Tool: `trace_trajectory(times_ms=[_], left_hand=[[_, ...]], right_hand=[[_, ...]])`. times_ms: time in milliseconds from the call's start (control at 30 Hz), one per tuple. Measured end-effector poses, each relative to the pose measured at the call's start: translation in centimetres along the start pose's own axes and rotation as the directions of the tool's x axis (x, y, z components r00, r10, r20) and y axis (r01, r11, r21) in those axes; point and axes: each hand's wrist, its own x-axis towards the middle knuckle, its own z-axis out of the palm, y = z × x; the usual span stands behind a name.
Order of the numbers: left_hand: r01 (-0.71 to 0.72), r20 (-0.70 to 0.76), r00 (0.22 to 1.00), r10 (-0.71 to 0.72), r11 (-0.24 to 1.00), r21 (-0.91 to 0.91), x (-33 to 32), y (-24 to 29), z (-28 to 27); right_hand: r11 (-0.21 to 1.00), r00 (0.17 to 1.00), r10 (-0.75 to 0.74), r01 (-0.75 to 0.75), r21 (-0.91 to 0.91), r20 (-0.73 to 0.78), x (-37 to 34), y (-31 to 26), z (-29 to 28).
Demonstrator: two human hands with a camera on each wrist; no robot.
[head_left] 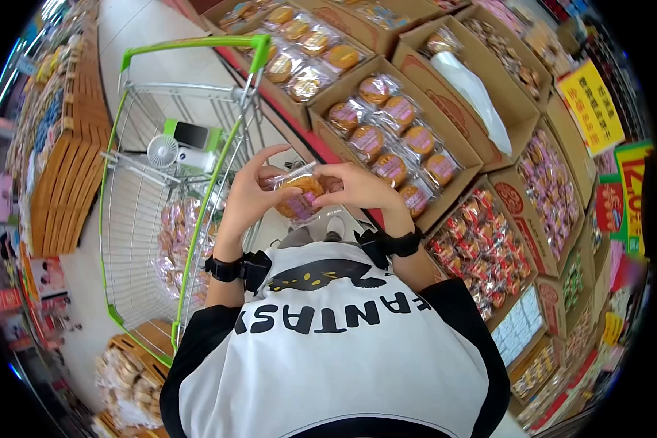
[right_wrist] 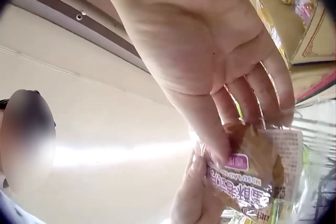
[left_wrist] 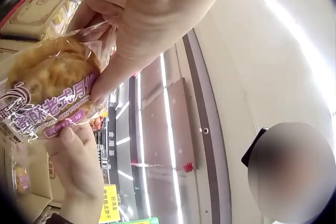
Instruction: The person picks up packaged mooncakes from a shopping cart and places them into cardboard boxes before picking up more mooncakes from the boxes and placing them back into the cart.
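Note:
Between both hands, in front of the chest, is a round golden mooncake [head_left: 299, 198] in a clear wrapper. The left hand [head_left: 250, 191] pinches its left side, thumb on the front. From the other side, the right hand [head_left: 363, 187] pinches it between thumb and fingers. Purple lettering on the wrapped mooncake [left_wrist: 55, 85] faces the left wrist camera, where the left hand [left_wrist: 144, 22] covers one edge. In the right wrist view, the right hand's thumb [right_wrist: 212, 134] presses on the wrapper and its fingers pass behind.
A shopping cart [head_left: 179, 339] with green trim stands at the left, holding bagged goods [head_left: 179, 244], a small white fan [head_left: 162, 150] and a phone [head_left: 191, 134]. To the right are cardboard boxes, one with similar wrapped mooncakes [head_left: 393, 169], another with red-wrapped snacks [head_left: 482, 252]. Wooden shelves [head_left: 69, 186] line the far left.

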Motion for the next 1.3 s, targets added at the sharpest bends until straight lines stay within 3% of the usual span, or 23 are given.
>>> trace_trajectory(times_ms=[100, 167, 233, 300, 367, 433, 467, 533, 567, 633, 700, 767, 800, 867, 900, 967, 1033, 1067, 1200, 1300], left_hand=[[-0.029, 0.07, 0.997, 0.023, 0.996, 0.081, 1.9, 0.8, 1.7], [-0.097, 0.124, 0.987, 0.102, 0.994, -0.047, 3.1, 1.3, 3.1], [-0.124, 0.191, 0.973, 0.13, 0.991, -0.045, 4.6, 1.2, 4.2], [-0.12, 0.124, 0.982, 0.146, 0.974, -0.191, 5.9, 1.3, 5.7], [-0.11, 0.154, 0.978, 0.141, 0.975, -0.193, 7.6, 0.3, 7.0], [-0.103, 0.196, 0.968, 0.159, 0.958, -0.268, 9.5, -1.7, 8.5], [-0.018, 0.263, 0.961, 0.09, 0.964, -0.264, 10.4, -2.4, 10.1], [0.0, 0.31, 0.947, 0.082, 0.967, -0.256, 11.4, -3.3, 11.8], [0.024, 0.35, 0.934, 0.073, 0.964, -0.265, 12.0, -3.8, 12.5], [0.026, 0.398, 0.914, 0.074, 0.97, -0.24, 13.1, -4.4, 13.7], [0.031, 0.443, 0.894, 0.069, 0.976, -0.214, 14.3, -5.5, 14.8], [-0.212, 0.493, 0.838, 0.236, 0.972, -0.105, 15.4, -6.7, 15.9], [-0.149, 0.503, 0.848, 0.165, 0.986, -0.071, 15.1, -5.6, 16.3], [-0.162, 0.538, 0.826, 0.167, 0.985, -0.057, 16.0, -6.9, 16.9], [-0.179, 0.567, 0.805, 0.173, 0.983, -0.046, 16.5, -7.5, 17.3], [-0.161, 0.557, 0.817, 0.147, 0.987, -0.024, 17.1, -8.8, 18.0], [-0.365, 0.558, 0.779, 0.287, 0.93, 0.032, 18.0, -9.7, 18.4], [-0.273, 0.596, 0.784, 0.174, 0.959, 0.078, 18.4, -10.2, 18.4], [-0.41, 0.614, 0.748, 0.252, 0.903, 0.128, 20.1, -11.8, 19.0], [-0.478, 0.601, 0.748, 0.281, 0.856, 0.195, 20.9, -12.6, 19.2]], right_hand=[[0.998, 0.98, 0.005, -0.017, -0.055, -0.201, -2.0, 0.7, -0.8], [0.999, 0.943, -0.05, 0.046, -0.019, -0.33, -3.5, 1.3, -1.2], [0.998, 0.927, -0.003, 0.028, 0.061, -0.374, -4.9, 1.6, -1.8], [0.986, 0.844, -0.088, 0.148, 0.074, -0.529, -6.3, 2.4, -2.1], [0.98, 0.844, -0.038, 0.135, 0.144, -0.535, -7.2, 3.5, -3.1], [0.963, 0.753, 0.03, 0.154, 0.22, -0.658, -8.4, 3.6, -3.8], [0.965, 0.659, 0.058, 0.155, 0.212, -0.75, -9.1, 4.0, -4.4], [0.959, 0.506, 0.11, 0.172, 0.226, -0.855, -9.7, 6.0, -5.6], [0.959, 0.496, 0.11, 0.175, 0.222, -0.862, -10.3, 6.8, -6.0], [0.946, 0.364, 0.246, 0.112, 0.305, -0.898, -11.0, 6.9, -6.6], [0.936, 0.345, 0.241, 0.166, 0.312, -0.907, -11.4, 8.5, -7.4], [0.915, 0.219, 0.309, 0.195, 0.352, -0.925, -11.6, 9.6, -7.9], [0.914, 0.214, 0.312, 0.197, 0.354, -0.926, -11.7, 10.3, -8.2], [0.903, 0.142, 0.346, 0.22, 0.37, -0.927, -11.5, 11.9, -8.8], [0.901, 0.136, 0.35, 0.222, 0.373, -0.927, -11.4, 12.9, -9.2], [0.925, 0.042, 0.34, 0.163, 0.342, -0.94, -11.0, 14.9, -10.0], [0.942, -0.008, 0.312, 0.133, 0.308, -0.95, -10.5, 16.5, -10.8], [0.957, -0.049, 0.277, 0.099, 0.271, -0.96, -10.3, 17.3, -11.1], [0.941, -0.049, 0.32, 0.133, 0.311, -0.946, -9.6, 17.8, -12.1], [0.944, -0.108, 0.32, 0.122, 0.307, -0.941, -8.6, 17.7, -12.7]])
